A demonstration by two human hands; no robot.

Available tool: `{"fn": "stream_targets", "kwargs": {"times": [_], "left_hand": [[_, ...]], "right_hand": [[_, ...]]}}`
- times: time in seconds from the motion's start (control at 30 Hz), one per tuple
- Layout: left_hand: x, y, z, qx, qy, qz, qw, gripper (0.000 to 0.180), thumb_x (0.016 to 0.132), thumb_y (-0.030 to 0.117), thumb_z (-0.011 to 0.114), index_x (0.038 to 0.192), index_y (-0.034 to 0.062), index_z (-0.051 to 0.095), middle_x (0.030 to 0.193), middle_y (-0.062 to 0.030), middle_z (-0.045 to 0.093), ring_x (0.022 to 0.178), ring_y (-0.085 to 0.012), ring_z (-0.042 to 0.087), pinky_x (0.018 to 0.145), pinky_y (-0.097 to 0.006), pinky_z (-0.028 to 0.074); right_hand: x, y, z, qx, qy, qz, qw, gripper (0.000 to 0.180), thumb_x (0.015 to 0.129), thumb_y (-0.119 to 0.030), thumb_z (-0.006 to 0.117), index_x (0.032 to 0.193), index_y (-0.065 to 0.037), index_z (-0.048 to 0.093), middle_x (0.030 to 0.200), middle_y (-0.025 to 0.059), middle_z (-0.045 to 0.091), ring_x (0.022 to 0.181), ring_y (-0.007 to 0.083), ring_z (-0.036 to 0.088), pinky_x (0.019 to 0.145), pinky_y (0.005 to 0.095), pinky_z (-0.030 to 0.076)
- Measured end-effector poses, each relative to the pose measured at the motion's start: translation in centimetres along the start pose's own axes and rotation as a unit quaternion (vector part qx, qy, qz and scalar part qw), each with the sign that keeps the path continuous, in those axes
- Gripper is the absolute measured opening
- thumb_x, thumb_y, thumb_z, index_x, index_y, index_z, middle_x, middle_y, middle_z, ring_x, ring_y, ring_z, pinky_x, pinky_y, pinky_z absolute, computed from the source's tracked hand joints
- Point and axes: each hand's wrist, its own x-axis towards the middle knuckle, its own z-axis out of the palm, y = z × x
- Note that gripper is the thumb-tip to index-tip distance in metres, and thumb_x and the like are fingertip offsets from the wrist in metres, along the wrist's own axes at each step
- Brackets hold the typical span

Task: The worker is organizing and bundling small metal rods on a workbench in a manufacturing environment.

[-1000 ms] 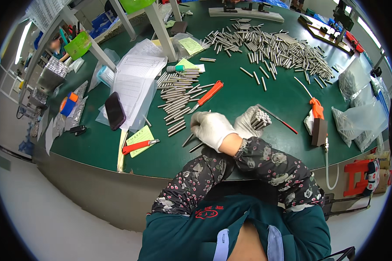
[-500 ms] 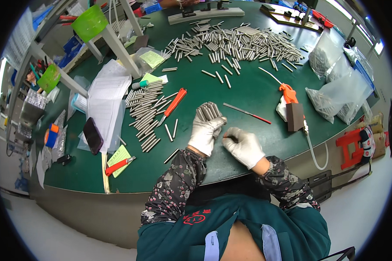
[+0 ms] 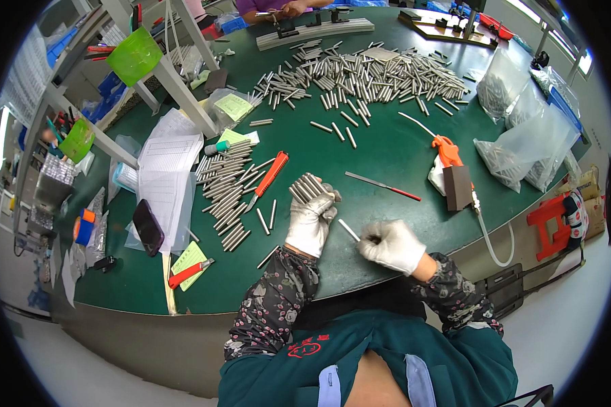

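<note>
In a white glove, my left hand (image 3: pixel 310 216) is closed round a bundle of short metal pins (image 3: pixel 309 188), their ends showing above the fingers. To its right my right hand (image 3: pixel 391 245), gloved too, pinches a single metal pin (image 3: pixel 349 230) that sticks out toward the left hand. The two hands are apart. Left of them, a loose heap of pins (image 3: pixel 225 186) lies beside an orange utility knife (image 3: pixel 270 178), with a few single pins nearby. A thin file with a red handle (image 3: pixel 387 186) rests beyond the right hand.
A large pile of pins (image 3: pixel 373 78) covers the table's far middle. At right are an orange air gun (image 3: pixel 448 150), a dark block (image 3: pixel 457 188) and plastic bags of pins (image 3: pixel 516 156). Papers (image 3: pixel 163 163), a phone (image 3: pixel 147 227) and a second knife (image 3: pixel 187 274) lie left. Another person's hand (image 3: pixel 293 8) shows at the back.
My right hand has moved right and toward me, and a single pin now shows in its fingers. My left hand has shifted slightly left, tilting its bundle. A co-worker's hands have come into view.
</note>
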Motion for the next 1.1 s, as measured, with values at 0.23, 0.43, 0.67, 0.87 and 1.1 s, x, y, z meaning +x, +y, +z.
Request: {"fn": "stream_targets", "kwargs": {"times": [0.23, 0.43, 0.67, 0.87, 1.1], "left_hand": [[-0.6, -0.8, 0.7, 0.028, -0.044, -0.092, 0.994, 0.03, 0.073, -0.007, 0.058, 0.098, 0.0071, 0.049, 0.079, -0.0055, 0.053, 0.067, -0.0117, 0.052, 0.041, -0.015, 0.034], [-1.1, -0.5, 1.0, 0.067, -0.06, -0.121, 0.989, 0.022, 0.072, -0.005, 0.058, 0.092, 0.0027, 0.052, 0.076, -0.0031, 0.055, 0.053, -0.0055, 0.046, 0.039, -0.015, 0.031], [-1.0, -0.6, 0.8, 0.058, -0.057, -0.122, 0.989, 0.023, 0.071, -0.006, 0.058, 0.092, 0.0034, 0.055, 0.077, -0.0025, 0.058, 0.052, -0.0047, 0.048, 0.04, -0.015, 0.032], [-0.9, -0.4, 1.0, 0.072, -0.046, -0.121, 0.989, 0.022, 0.071, -0.006, 0.059, 0.09, 0.0054, 0.054, 0.077, -0.0011, 0.057, 0.055, -0.0049, 0.05, 0.042, -0.015, 0.034], [-1.1, -0.2, 1.1, 0.105, -0.038, -0.133, 0.985, 0.032, 0.071, -0.007, 0.059, 0.099, 0.006, 0.05, 0.083, -0.0022, 0.056, 0.059, -0.006, 0.051, 0.042, -0.014, 0.036]], "right_hand": [[2.6, -1.7, -1.0, 0.013, 0.152, 0.02, 0.988, 0.018, 0.076, -0.021, 0.057, 0.074, -0.004, 0.057, 0.065, 0.0144, 0.058, 0.062, 0.03, 0.059, 0.055, 0.0363, 0.045], [3.0, -2.6, -2.3, -0.13, 0.083, -0.043, 0.987, 0.013, 0.077, -0.017, 0.05, 0.082, -0.007, 0.058, 0.071, 0.0134, 0.059, 0.069, 0.0316, 0.058, 0.062, 0.0415, 0.046], [3.5, -2.9, -2.7, -0.222, 0.037, -0.085, 0.971, 0.01, 0.076, -0.015, 0.051, 0.08, -0.008, 0.056, 0.069, 0.0124, 0.058, 0.068, 0.0308, 0.058, 0.059, 0.0413, 0.046], [4.1, -3.4, -2.9, -0.314, 0.029, -0.143, 0.938, 0.006, 0.072, -0.012, 0.052, 0.077, -0.009, 0.053, 0.066, 0.0086, 0.055, 0.065, 0.0285, 0.057, 0.056, 0.0401, 0.045], [4.0, -3.2, -3.4, -0.287, 0.015, -0.18, 0.941, 0.015, 0.072, -0.007, 0.055, 0.087, -0.009, 0.057, 0.066, 0.0094, 0.054, 0.066, 0.0257, 0.057, 0.057, 0.0356, 0.045]]}}
